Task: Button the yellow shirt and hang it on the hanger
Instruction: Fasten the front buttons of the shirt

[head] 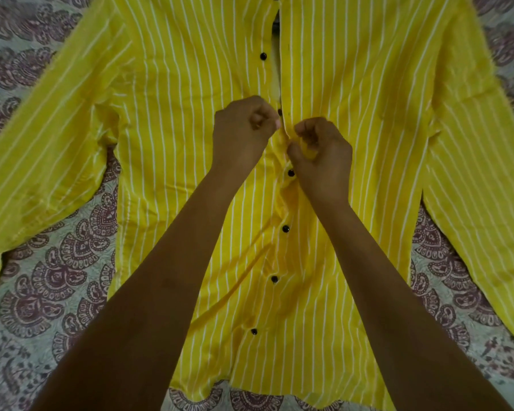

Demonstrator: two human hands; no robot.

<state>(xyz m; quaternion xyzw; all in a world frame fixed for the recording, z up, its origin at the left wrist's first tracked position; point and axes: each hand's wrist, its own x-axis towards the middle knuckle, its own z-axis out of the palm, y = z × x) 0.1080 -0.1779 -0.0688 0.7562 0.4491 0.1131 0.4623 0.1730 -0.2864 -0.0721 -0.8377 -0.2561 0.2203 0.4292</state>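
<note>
Fingers point(263, 112) of left hand point(244, 129), right hand point(321, 155) curled, pinching yellow shirt point(353, 114) front edges; forearms point(172, 262) stretched forward, converging.

Single head-worn wide-angle view, looking steeply down, close over yellow shirt point(353, 120) spread on patterned bedcover point(51, 280).

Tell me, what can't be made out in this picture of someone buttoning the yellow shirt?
All from the head view:
- The collar of the yellow shirt: cut off by the top edge.
- The sleeve cuffs: run past the left and right edges.
- The button between the hands: mostly hidden by fingers of the left hand.
- Its buttonhole: not visible where the right hand pinches the fabric.
- The hanger: nowhere in frame.
</note>
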